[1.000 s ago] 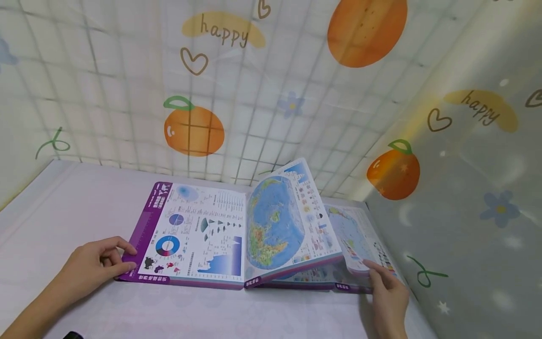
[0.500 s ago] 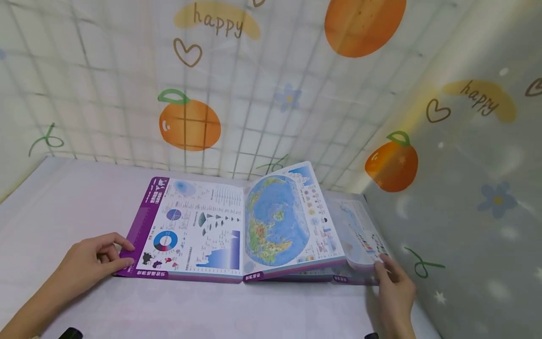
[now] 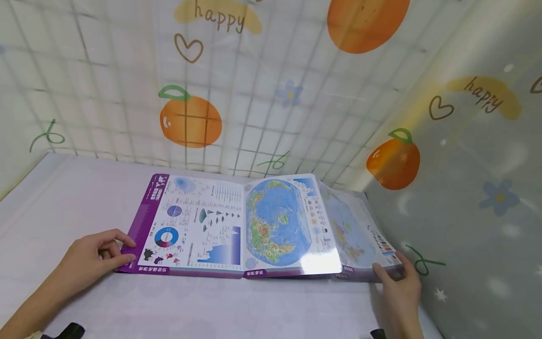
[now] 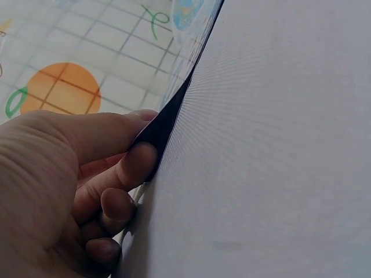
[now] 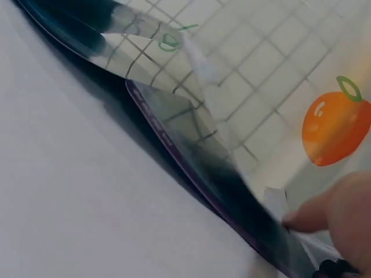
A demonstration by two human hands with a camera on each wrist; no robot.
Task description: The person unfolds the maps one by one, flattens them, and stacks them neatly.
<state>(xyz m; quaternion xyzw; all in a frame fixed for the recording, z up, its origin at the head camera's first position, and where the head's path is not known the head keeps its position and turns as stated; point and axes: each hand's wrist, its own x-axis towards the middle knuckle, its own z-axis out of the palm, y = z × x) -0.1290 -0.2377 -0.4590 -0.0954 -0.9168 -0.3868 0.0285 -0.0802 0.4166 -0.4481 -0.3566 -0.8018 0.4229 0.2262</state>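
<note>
A glossy fold-out world map [image 3: 277, 228] lies spread across the table in the head view, with a purple left border, a chart panel, a blue map panel and a greyer panel at the right. My left hand [image 3: 93, 254] pinches the purple border near its lower left corner. In the left wrist view that hand [image 4: 87, 174] has thumb and finger on the sheet's thin dark edge. My right hand [image 3: 400, 282] holds the lower right corner of the right panel, thumb on top. Its underside fingers are hidden. The right wrist view shows the thumb touching the map's shiny surface [image 5: 243, 202].
A pale table [image 3: 203, 306] carries the map. Behind it stands a white cloth [image 3: 135, 94] with a grid and printed oranges, and a grey side cloth [image 3: 474, 245] rises close to my right hand. Dark objects, partly cut off, show at the lower edge near both wrists.
My right hand has moved right, and the right panel has spread further out with it. The raised middle panel has sunk nearly flat. My left hand keeps its hold on the purple border.
</note>
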